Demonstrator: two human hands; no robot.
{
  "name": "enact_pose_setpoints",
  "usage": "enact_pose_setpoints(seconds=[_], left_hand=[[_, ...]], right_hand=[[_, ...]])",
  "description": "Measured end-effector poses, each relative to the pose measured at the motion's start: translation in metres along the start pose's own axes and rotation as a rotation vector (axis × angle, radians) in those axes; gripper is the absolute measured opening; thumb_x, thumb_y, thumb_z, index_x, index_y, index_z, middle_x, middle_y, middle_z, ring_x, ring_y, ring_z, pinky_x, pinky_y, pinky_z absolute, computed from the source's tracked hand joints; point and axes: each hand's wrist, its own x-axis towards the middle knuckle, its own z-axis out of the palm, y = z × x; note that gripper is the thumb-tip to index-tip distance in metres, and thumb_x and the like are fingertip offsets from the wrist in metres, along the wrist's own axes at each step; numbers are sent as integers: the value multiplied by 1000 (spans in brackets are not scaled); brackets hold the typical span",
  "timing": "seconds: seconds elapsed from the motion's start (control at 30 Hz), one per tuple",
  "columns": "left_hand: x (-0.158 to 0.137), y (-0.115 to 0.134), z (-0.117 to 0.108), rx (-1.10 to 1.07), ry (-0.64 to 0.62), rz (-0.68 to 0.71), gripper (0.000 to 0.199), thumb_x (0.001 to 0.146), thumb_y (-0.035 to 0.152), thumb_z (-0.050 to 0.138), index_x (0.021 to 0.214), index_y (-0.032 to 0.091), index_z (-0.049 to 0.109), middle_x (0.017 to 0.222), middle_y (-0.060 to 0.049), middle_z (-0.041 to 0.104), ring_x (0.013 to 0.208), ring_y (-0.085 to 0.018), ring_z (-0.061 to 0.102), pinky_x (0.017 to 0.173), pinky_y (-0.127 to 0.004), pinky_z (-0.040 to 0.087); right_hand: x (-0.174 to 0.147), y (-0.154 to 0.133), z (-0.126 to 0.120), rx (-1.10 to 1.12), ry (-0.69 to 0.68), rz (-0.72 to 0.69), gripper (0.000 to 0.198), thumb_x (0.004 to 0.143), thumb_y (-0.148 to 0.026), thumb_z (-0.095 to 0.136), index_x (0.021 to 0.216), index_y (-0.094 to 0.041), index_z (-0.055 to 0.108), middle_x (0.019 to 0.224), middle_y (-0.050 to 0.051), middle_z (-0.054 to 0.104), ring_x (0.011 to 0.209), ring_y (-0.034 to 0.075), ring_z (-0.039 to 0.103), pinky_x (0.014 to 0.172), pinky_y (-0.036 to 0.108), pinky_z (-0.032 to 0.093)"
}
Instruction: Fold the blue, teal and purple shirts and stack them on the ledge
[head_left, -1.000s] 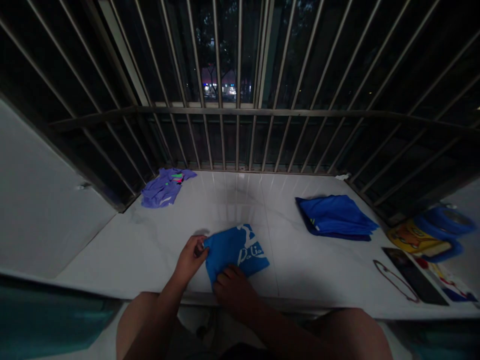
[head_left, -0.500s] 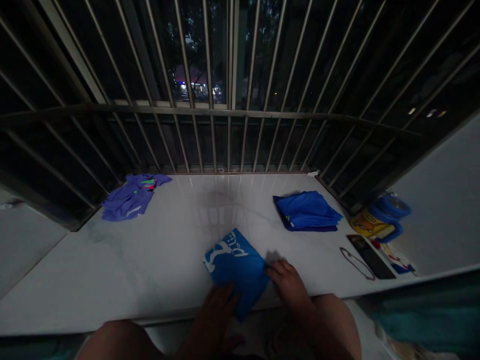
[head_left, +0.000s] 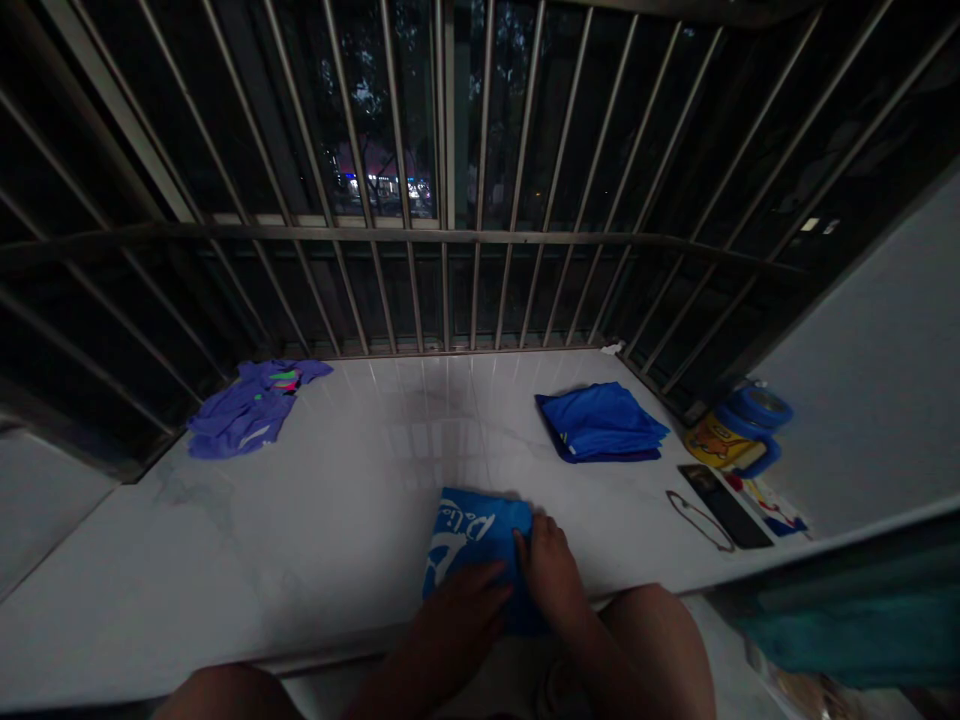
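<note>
A blue folded garment [head_left: 487, 540] with white lettering and a white figure lies at the front edge of the white ledge, its near end reaching over the edge. My left hand [head_left: 472, 605] rests across its lower part with fingers stretched out, slightly blurred. At the right side, my right hand [head_left: 553, 565] grips the garment's edge, thumb on top and fingers along the outer side. Part of the cloth is hidden under my left hand.
A stack of folded blue clothes [head_left: 604, 422] lies at the right, and a crumpled purple garment [head_left: 251, 410] at the far left. By the right wall are a yellow-and-blue container [head_left: 731, 435], a dark phone-like slab [head_left: 724, 507] and a thin cord loop [head_left: 697, 522]. Metal bars [head_left: 480, 237] line the back.
The blue garment has turned from a diamond angle to nearly square with the edge. My left hand has moved right over it; my right hand has shifted slightly along its right side.
</note>
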Motion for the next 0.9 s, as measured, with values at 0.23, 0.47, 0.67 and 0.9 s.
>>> enact_pose_setpoints(seconds=[0.23,0.47,0.67,0.9], left_hand=[[-34,-93,-13,49,313,-359,46,108,36,58,154,30,60,167,-12,58,150,-31,62,120,-53,60],[-57,-118,33,328,332,-394,58,104,47,64,154,20,63,170,-20,55,156,-43,54,123,-65,52],[-51,-108,32,403,318,-383,57,104,49,64,154,20,65,169,-18,57,153,-40,58,124,-62,51],[-51,-106,30,393,297,-412,58,105,48,64,156,20,64,171,-17,55,156,-38,55,126,-61,50]], right_hand=[[8,6,-42,585,82,-81,40,102,-64,55,116,-27,48,105,8,78,95,29,79,87,38,61],[70,-7,-144,461,100,-265,38,98,-62,60,109,-26,56,102,4,73,95,25,71,90,39,58],[137,-5,-230,415,198,-236,44,94,-59,75,114,-22,63,105,7,75,99,27,73,93,44,58],[227,62,-297,272,338,-71,52,101,-61,70,118,-12,75,91,14,81,74,24,78,72,41,59]])
